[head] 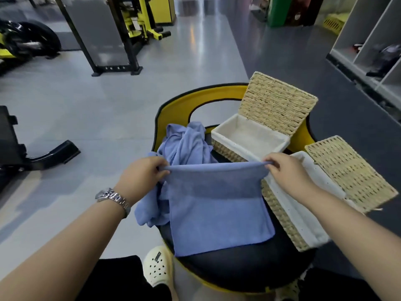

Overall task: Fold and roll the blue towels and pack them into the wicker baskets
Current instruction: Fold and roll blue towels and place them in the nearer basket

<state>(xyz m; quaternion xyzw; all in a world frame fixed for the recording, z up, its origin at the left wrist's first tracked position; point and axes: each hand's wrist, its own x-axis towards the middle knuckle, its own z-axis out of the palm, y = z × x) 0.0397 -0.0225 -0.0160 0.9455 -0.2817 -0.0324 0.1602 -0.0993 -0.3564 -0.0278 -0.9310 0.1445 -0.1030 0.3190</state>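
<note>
Fingers of both hands pinch the top edge of one blue towel (219,205): left hand (141,174) at the left corner, right hand (286,170) at the right corner, thumb and fingertips closed on the cloth. Edge pulled taut between them, sagging slightly mid-span.

Towel hangs doubled, its lower part draped on the black seat (245,263) of a yellow-framed chair. Behind it, a heap (186,142) of more blue towels, loose and crumpled, on the same seat.

Two wicker baskets, lids open, white liners. Far basket (249,137) looks bare inside. Near basket (299,218) sits just right of the towel; its inside is mostly hidden by the right arm.

Handling, as judged: light, thin, soft cloth with no stiffness; it will droop wherever unsupported. Surface looks napped, so not slippery; a corner pinch should suffice. Not fragile. Best holds are corners and hems, keeping tension so the folds stay square. For rolling, lay it flat on the seat and press along the full width, or the roll will skew.
</note>
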